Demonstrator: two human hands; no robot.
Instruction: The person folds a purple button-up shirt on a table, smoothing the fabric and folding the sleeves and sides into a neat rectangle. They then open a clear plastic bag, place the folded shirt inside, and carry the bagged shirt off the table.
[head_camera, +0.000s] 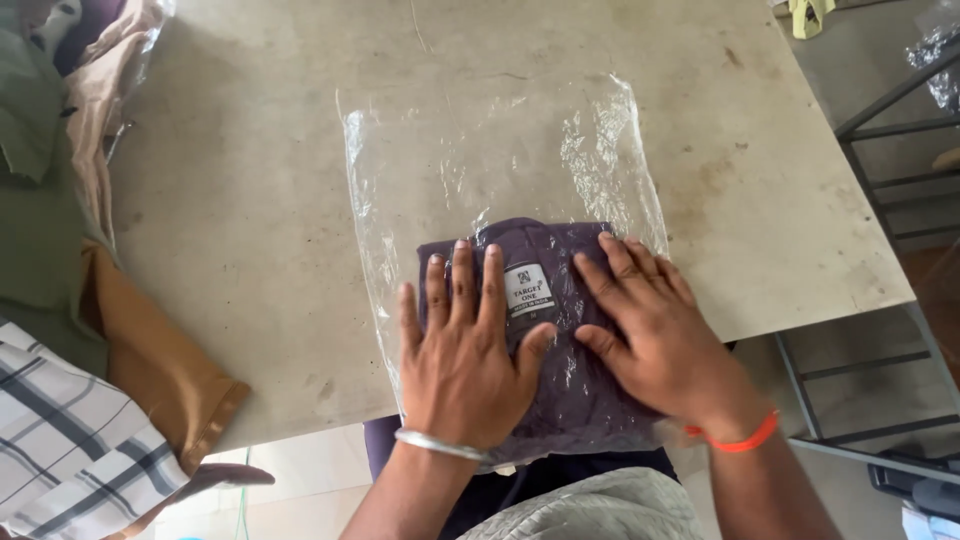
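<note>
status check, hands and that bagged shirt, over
Left hand, right hand flat on bagged purple garment. Clear plastic bag on table. Nothing obstructing.

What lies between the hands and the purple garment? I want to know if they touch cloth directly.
The clear plastic bag does: both the left hand and right hand press flat on its film, over the garment inside.

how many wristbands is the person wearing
2. A silver bangle sits on the left wrist, below the left hand. An orange band is on the right wrist, below the right hand. Both hands press flat on the bagged purple garment.
</note>
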